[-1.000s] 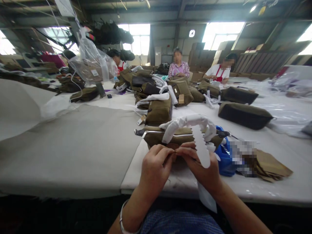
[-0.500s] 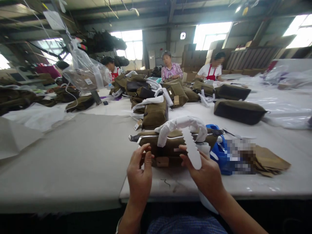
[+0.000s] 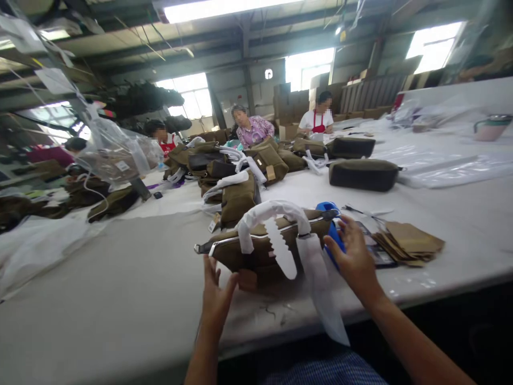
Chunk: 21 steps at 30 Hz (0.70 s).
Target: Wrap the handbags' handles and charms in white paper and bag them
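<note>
An olive bag point(image 3: 228, 256) with a silver zip lies on the table close in front of me, its handles wrapped in white paper point(image 3: 272, 209). A white strip with a wavy edge point(image 3: 282, 251) hangs over its front. My left hand point(image 3: 216, 299) is at the bag's lower left side, fingers apart, fingertips partly behind the bag. My right hand point(image 3: 356, 262) is at the bag's right end, fingers spread, beside a blue object point(image 3: 333, 240) partly hidden behind the bag. Loose white wrapping point(image 3: 320, 283) hangs from the right handle end past the table edge.
More olive bags point(image 3: 240, 198) are piled beyond, and a dark-bottomed one point(image 3: 363, 175) lies at the back right. Brown paper tags point(image 3: 414, 240) are stacked to the right. Clear plastic point(image 3: 449, 166) covers the far right. Several people sit across the table.
My right hand has left the white strip and moved right to the bag's end. My left hand has shifted to the bag's lower left. The bag is tilted more, and the view has turned.
</note>
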Each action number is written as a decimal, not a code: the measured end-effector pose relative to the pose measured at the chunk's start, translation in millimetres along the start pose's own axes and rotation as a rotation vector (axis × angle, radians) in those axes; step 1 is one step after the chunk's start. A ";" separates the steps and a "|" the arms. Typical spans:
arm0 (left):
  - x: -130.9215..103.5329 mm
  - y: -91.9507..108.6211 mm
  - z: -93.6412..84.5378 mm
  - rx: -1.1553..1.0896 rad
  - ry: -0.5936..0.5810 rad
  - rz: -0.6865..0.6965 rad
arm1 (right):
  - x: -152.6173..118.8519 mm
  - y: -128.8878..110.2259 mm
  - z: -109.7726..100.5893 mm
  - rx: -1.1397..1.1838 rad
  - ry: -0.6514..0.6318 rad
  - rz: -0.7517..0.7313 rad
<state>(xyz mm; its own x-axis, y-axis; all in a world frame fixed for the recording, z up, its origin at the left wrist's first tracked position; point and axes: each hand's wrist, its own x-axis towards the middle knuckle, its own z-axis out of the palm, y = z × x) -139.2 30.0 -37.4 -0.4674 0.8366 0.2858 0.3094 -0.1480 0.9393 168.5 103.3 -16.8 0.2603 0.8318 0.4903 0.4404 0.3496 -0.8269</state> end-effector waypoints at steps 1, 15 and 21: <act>5.2 -0.8 5.5 -0.029 -0.080 -0.044 | 4.5 4.1 3.6 0.010 -0.087 0.047; 24.8 95.3 5.1 0.838 0.023 0.546 | 37.3 -73.3 23.9 -0.693 -0.404 -0.279; 37.0 99.7 49.0 1.002 -0.348 0.801 | 16.0 -63.8 26.9 -0.614 -0.215 -0.461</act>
<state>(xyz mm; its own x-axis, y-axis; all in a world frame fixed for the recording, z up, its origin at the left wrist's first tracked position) -85.1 72.0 57.6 0.3170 0.8139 0.4870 0.9407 -0.3353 -0.0519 121.4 106.0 36.4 -0.2076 0.7480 0.6304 0.8742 0.4310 -0.2235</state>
